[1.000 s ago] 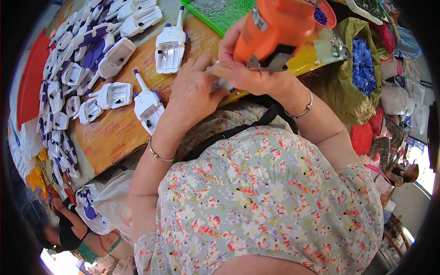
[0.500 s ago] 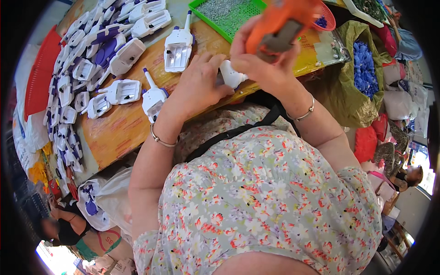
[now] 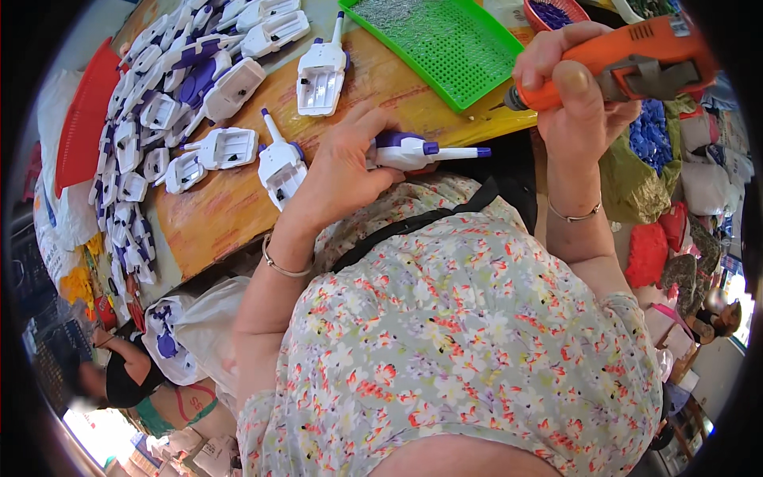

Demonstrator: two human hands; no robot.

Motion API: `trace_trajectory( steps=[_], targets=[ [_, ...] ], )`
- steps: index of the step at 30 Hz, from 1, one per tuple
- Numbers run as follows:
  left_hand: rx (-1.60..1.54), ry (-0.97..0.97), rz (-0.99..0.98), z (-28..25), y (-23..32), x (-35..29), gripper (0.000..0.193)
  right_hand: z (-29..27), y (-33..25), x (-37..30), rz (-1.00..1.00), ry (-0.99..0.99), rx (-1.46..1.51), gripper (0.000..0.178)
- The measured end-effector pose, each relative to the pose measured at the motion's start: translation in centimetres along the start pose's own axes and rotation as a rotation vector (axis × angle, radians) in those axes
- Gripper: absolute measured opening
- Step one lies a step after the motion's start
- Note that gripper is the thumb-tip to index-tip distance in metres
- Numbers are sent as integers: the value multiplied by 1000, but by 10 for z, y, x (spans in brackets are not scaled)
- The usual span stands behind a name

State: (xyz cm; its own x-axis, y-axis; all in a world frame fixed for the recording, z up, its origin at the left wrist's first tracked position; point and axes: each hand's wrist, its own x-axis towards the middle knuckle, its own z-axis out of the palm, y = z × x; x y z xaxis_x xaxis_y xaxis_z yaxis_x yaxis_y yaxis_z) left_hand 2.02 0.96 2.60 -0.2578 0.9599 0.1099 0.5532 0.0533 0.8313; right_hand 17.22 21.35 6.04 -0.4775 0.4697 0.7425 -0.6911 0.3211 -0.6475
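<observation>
— What do the hands do in the head view?

— The left hand (image 3: 342,171) is closed around a white and purple plastic piece (image 3: 421,149), at the near edge of the wooden table (image 3: 230,211). The piece's thin end points toward the right hand (image 3: 568,95). The right hand grips an orange power screwdriver (image 3: 628,60), raised above the table, tip to the left.

— And around them?

— Many white plastic shells (image 3: 222,147) lie open beside the left hand. A green tray (image 3: 445,48) lies farther back, and a red basket (image 3: 75,131) is at the left side.
</observation>
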Motion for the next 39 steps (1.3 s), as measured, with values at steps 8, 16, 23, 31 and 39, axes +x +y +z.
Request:
trace_trajectory(
  steps=[8,16,23,31,39],
  targets=[
    [-14,211,-36,-21,0,12,44,6,5,-7,124,209,-11,25],
    [78,276,-271,-64,-75,79,61,9,5,-16,184,187,-25,26],
    [320,227,-72,-58,-77,67,53,17,5,-13,200,183,14,24],
    [-392,451,-339,-141,11,-91,79,13,10,-12,163,123,58,28],
    [-496,625,-823,-113,-14,-362,71,33,23,-4,220,63,111,24]
  ],
)
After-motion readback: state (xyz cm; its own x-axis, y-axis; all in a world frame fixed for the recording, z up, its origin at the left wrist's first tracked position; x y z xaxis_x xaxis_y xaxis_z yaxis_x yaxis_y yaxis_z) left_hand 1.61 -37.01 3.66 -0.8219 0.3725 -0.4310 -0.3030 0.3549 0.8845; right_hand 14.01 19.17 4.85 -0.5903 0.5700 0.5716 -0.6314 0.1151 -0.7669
